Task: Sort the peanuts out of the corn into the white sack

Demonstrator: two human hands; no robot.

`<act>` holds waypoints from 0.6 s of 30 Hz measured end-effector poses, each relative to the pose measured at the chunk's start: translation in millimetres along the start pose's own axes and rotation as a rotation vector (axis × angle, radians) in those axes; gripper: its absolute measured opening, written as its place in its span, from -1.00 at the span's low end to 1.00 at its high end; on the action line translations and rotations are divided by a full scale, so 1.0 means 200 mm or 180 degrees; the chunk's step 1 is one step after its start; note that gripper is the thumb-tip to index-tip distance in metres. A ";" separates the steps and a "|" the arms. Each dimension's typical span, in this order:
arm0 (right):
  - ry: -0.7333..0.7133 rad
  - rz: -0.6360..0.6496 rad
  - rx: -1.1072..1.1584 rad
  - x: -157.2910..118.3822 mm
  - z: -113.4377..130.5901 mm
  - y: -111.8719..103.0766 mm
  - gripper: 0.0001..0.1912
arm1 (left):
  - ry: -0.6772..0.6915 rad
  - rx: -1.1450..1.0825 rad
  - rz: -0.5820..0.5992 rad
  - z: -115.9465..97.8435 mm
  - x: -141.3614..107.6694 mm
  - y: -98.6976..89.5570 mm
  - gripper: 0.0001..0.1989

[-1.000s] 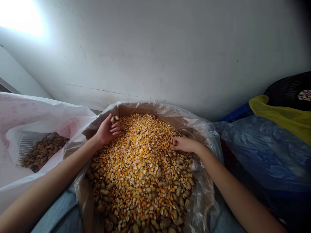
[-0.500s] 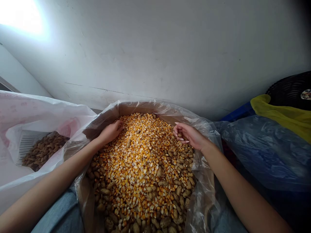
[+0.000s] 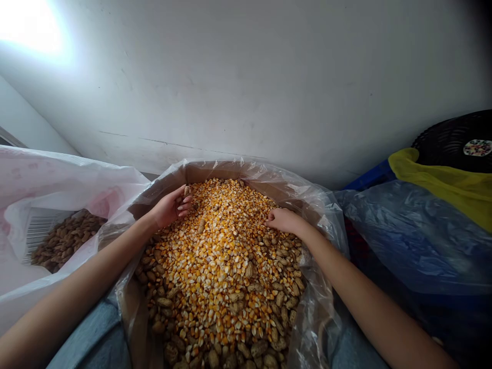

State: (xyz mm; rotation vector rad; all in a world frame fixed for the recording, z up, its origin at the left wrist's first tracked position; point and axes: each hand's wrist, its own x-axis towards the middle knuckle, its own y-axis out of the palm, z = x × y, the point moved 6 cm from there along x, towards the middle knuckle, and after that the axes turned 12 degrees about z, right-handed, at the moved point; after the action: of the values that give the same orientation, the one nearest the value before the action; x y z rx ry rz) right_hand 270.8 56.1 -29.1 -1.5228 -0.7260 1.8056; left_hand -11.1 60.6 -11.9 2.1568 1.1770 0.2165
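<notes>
Corn kernels are heaped in a box lined with clear plastic, with unshelled peanuts around the heap and a few on top. Over the left side of the heap, my left hand is turned partly palm up, a peanut pinched between its thumb and fingers. On the right slope, my right hand is closed, back upward, its curled fingertips at the kernels. Whatever those fingers may hold is hidden.
At left stands a white bag with brown almond-like nuts inside. A pale wall rises behind the box. To the right are a clear plastic bag, yellow mesh, a blue crate edge and a black fan-like object.
My left hand has turned up and drawn slightly back, with a peanut now showing in its fingers. My right hand has turned palm down and lowered to the kernels, slightly leftward.
</notes>
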 end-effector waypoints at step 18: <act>-0.1246 0.0629 0.3854 -0.15 0.08 -0.09 -0.69 | -0.0869 0.4973 0.0365 0.03 -0.07 0.16 -0.67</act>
State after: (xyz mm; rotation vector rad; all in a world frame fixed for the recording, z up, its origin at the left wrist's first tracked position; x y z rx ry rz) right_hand 260.5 43.7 5.2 -0.4381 0.3937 2.0638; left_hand 6.5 34.5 5.0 3.3041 1.1374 -1.3399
